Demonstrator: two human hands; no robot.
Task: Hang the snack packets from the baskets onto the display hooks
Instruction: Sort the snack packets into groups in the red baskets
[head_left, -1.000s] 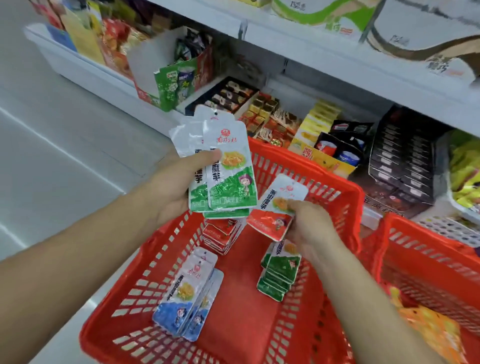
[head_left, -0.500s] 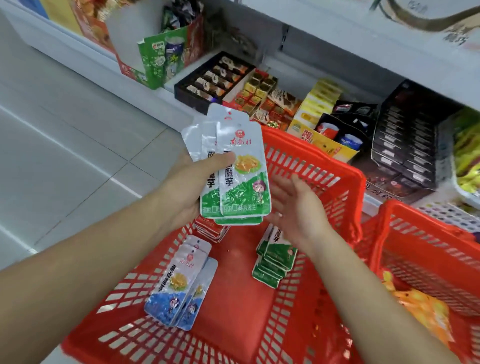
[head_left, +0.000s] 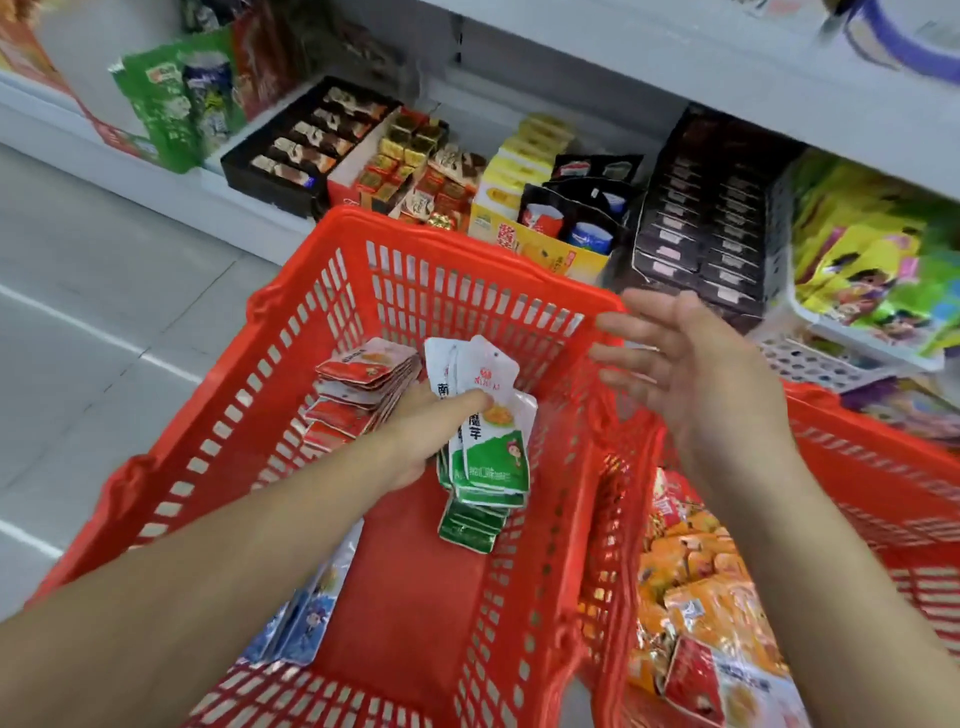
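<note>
Snack packets are lying in two red baskets that are standing side by side, the left basket (head_left: 441, 291) touching the right basket (head_left: 893, 467). Orange packets (head_left: 691, 571) are filling the right one. The left hand (head_left: 415, 436) is sitting low inside the left basket, thumb and fingers clamping a bunch of green packets (head_left: 493, 457) just above a green stack (head_left: 467, 530). The right hand (head_left: 696, 379) is hovering over the meeting rims, fingers spread, holding nothing. Red packets (head_left: 363, 379) are lying far left, blue packets (head_left: 306, 623) near left.
</note>
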